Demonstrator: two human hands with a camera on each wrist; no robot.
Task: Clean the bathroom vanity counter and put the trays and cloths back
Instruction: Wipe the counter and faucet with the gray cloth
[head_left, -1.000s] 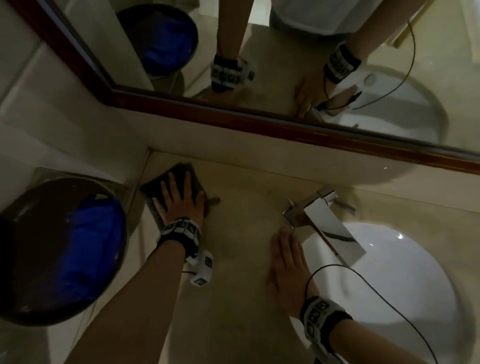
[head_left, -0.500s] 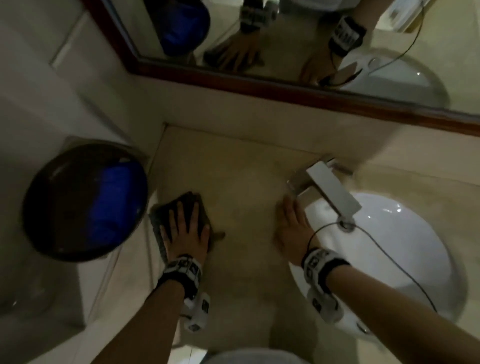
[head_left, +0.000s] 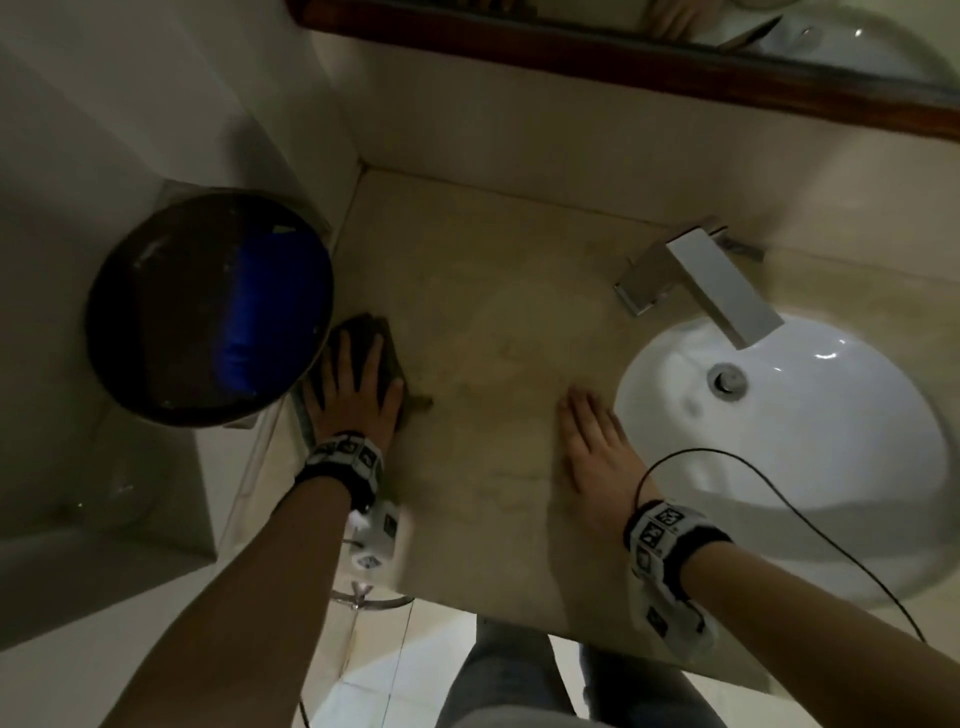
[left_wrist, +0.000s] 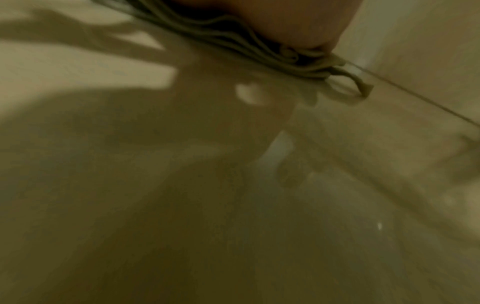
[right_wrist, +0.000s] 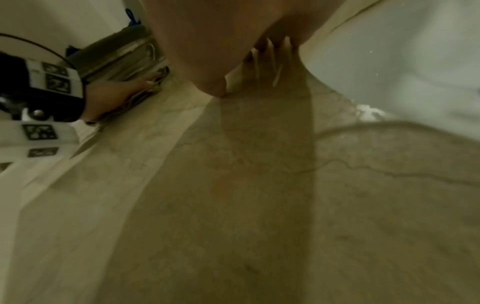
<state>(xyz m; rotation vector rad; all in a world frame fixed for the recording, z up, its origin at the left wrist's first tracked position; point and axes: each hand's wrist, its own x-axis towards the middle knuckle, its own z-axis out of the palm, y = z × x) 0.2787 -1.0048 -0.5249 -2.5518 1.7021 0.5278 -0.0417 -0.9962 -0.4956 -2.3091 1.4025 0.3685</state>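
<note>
Two hands on beige veined stone counter (head_left: 498, 322): left hand (head_left: 358, 395) flat, fingers spread, pressing folded dark cloth (head_left: 387, 345) at left edge beside round dark bin (head_left: 156, 312); right hand (head_left: 597, 447) flat, fingers together, beside white oval basin (head_left: 810, 467); angular chrome faucet (head_left: 696, 280) behind

We see only part of the cloth (head_left: 384, 340): the left hand (head_left: 356, 397) lies flat over most of it, and its left edge slips behind the dark round bin (head_left: 208, 312). What the blue thing (head_left: 260, 312) in that bin is, we cannot tell. The mirror (head_left: 779, 31) is cut off by the top edge, so its reflection shows only scraps. In the left wrist view the desk (left_wrist: 233, 205) is smeared with blur, and just the folded edge of the cloth (left_wrist: 285, 55) stays sharp under the palm. In the right wrist view the fingers (right_wrist: 270, 53) of the right hand (head_left: 597, 452) are mostly hidden behind the palm, and the sink (right_wrist: 402, 61) is a pale blur.
</note>
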